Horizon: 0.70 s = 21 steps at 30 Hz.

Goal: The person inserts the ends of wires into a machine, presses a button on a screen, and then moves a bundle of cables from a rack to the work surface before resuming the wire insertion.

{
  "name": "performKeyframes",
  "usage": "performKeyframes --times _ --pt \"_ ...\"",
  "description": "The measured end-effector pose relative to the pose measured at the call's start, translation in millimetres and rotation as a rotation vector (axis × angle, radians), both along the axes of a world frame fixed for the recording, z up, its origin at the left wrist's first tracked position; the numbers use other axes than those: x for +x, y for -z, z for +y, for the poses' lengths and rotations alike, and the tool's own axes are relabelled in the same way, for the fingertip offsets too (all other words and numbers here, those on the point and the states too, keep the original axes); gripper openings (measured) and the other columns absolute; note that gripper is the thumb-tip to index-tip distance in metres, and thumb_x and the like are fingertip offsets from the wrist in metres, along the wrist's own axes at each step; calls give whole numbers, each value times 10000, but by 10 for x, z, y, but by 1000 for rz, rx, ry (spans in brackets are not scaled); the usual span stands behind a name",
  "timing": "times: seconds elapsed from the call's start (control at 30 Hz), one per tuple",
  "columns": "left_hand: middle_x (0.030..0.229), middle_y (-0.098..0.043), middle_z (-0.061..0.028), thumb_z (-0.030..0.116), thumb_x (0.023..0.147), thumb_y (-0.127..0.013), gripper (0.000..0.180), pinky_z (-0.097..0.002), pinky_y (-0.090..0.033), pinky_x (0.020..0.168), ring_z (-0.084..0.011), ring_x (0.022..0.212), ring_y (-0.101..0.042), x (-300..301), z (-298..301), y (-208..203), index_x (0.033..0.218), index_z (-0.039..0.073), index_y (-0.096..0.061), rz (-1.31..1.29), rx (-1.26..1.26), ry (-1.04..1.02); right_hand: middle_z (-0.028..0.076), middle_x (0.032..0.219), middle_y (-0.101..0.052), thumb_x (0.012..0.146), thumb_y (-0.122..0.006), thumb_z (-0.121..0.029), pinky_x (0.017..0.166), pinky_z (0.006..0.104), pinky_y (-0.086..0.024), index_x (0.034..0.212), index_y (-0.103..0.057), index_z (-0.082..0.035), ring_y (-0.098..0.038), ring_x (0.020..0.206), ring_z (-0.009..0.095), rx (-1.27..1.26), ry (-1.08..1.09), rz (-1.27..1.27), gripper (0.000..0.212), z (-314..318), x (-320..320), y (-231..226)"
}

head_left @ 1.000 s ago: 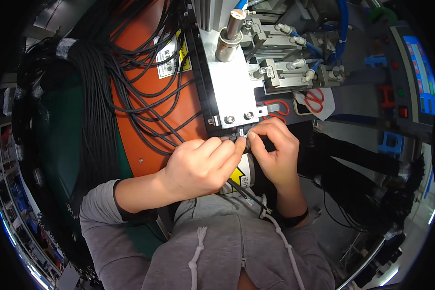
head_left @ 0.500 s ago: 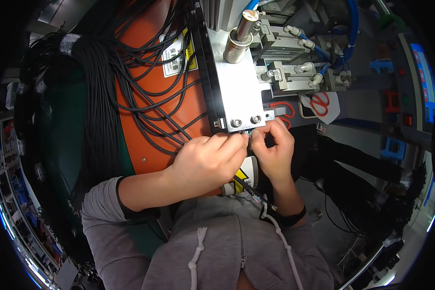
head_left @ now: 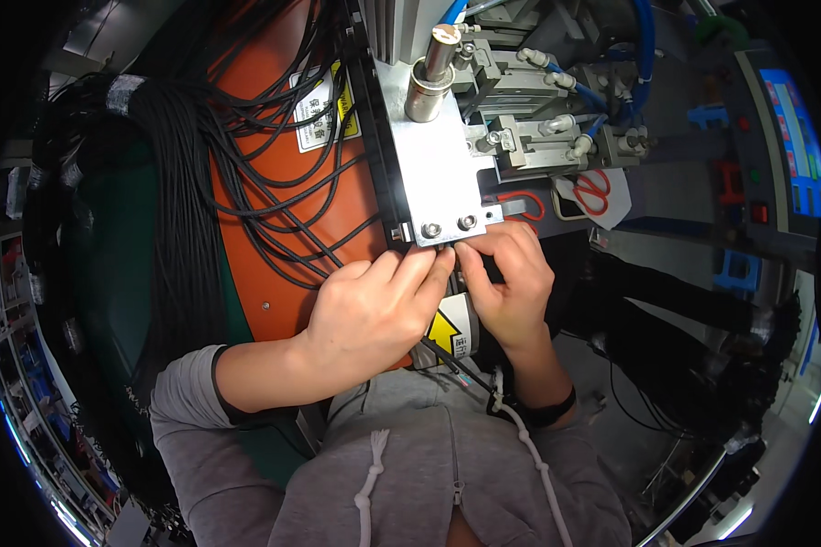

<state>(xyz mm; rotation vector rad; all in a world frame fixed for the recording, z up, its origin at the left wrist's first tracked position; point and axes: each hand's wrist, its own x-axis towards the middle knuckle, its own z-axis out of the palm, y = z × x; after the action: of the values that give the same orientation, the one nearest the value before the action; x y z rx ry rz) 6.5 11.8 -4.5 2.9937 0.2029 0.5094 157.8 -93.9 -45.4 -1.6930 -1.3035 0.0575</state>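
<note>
Both my hands meet at the front edge of a shiny metal plate (head_left: 436, 173) on the machine. My left hand (head_left: 369, 301) is closed, its fingertips pressed together beneath the plate's near edge. Beside it, my right hand (head_left: 511, 283) pinches with thumb and forefinger at the same edge. A small dark bit shows between the fingertips, too hidden to name. Below the hands, black cables (head_left: 445, 355) with thin coloured wire ends hang over a white label with a yellow arrow (head_left: 444, 335).
Many black cables (head_left: 178, 201) run in a bundle across the orange surface (head_left: 274, 264) at left. Pneumatic cylinders (head_left: 547, 150) with blue hoses stand behind at right, near red-handled scissors (head_left: 593, 192). A lit screen (head_left: 792, 137) is at far right; more black cables (head_left: 684, 310) hang below it.
The view has shifted slightly, so the machine sits further left. My right thumb and forefinger have moved closer to my left fingertips, and the teal wires seen between them are now hidden.
</note>
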Motion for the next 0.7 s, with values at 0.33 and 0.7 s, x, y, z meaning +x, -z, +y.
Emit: performKeyframes --times 0.33,0.7 --pt "711 -466 3 58 764 -652 204 -210 -375 505 -90 614 -495 -74 -76 -68 943 -37 -675 55 128 -12 -10 755 -590 886 -645 -36 627 186 -406 862 -622 0 -513 687 29 -228 32 1129 49 -85 -15 174" --pt "776 -560 -29 146 819 -683 156 -212 -424 458 -103 562 -580 -8 31 -124 901 13 -690 -124 -67 -6 96 841 -691 715 -767 54 664 280 -500 905 -721 1 -646 768 188 121 -559 484 203 -281 218 -221"
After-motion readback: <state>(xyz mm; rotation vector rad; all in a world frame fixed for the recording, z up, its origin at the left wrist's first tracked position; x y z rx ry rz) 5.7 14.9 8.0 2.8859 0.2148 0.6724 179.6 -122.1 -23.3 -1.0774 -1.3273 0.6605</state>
